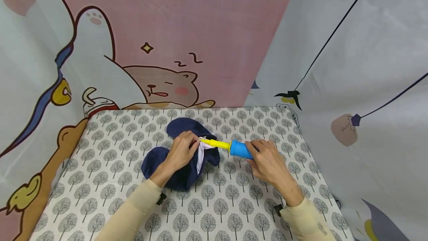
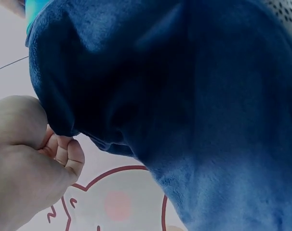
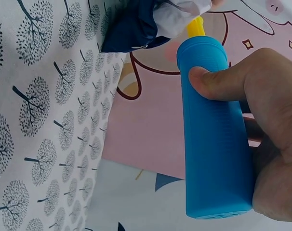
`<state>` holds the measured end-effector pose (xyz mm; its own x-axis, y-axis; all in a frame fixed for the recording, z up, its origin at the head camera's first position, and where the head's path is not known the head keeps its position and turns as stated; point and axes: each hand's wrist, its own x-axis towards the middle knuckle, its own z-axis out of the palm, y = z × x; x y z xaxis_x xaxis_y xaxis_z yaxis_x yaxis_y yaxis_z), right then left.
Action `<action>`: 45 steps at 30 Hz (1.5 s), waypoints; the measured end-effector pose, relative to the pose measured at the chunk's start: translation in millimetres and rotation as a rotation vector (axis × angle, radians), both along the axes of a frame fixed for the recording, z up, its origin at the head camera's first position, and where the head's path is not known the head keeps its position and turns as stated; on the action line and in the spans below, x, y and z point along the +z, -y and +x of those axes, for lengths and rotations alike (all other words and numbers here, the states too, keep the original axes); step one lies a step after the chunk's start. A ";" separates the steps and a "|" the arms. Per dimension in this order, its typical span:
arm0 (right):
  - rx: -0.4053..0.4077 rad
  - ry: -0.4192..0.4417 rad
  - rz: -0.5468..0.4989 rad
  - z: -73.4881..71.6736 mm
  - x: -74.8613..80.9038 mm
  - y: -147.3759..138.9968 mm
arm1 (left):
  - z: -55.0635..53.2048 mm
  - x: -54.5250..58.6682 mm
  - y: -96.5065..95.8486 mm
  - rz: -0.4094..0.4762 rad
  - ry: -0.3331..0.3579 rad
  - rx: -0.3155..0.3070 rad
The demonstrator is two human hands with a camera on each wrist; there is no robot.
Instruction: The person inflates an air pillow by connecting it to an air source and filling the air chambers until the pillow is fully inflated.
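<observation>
A navy plush piece shaped like a U-shaped neck pillow (image 1: 182,179) lies on the table, with white inner material (image 1: 201,157) showing at an opening. My left hand (image 1: 182,150) pinches the white material there, at the tip of a yellow nozzle (image 1: 217,144). That nozzle belongs to a blue hand pump (image 3: 216,144), whose barrel my right hand (image 1: 267,159) grips, thumb along its side. The pump is held roughly level above the table. In the left wrist view navy plush fills most of the picture and hides the left fingertips. Whether the nozzle sits inside a valve cannot be seen.
The table carries a white cloth (image 1: 234,203) printed with grey trees. Behind it hangs a pink and white curtain (image 1: 214,29) with cartoon animals, and a pale curtain (image 1: 374,66) borders the right side.
</observation>
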<state>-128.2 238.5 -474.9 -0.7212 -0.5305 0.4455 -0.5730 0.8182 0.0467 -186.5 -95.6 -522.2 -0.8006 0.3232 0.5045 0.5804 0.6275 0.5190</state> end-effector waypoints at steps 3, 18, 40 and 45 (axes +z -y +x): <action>0.005 0.007 0.002 -1.0 -1.6 0.9 | -0.6 -2.0 1.6 0.005 0.011 -0.006; -0.012 0.202 -0.091 -14.7 -2.1 -11.9 | -5.8 -3.4 8.7 0.007 0.170 -0.056; 0.001 0.198 -0.100 -22.0 -7.1 -6.4 | -7.8 25.8 -55.5 -0.257 0.060 -0.306; 0.025 0.194 -0.092 -22.7 -8.7 -11.3 | -9.1 24.2 -58.1 -0.279 0.053 -0.296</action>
<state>-150.9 249.7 -483.6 -0.7855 -0.5124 0.3470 -0.5838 0.7995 -0.1412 -195.6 -37.6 -498.0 -0.6749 0.6623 0.3254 0.7341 0.5580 0.3869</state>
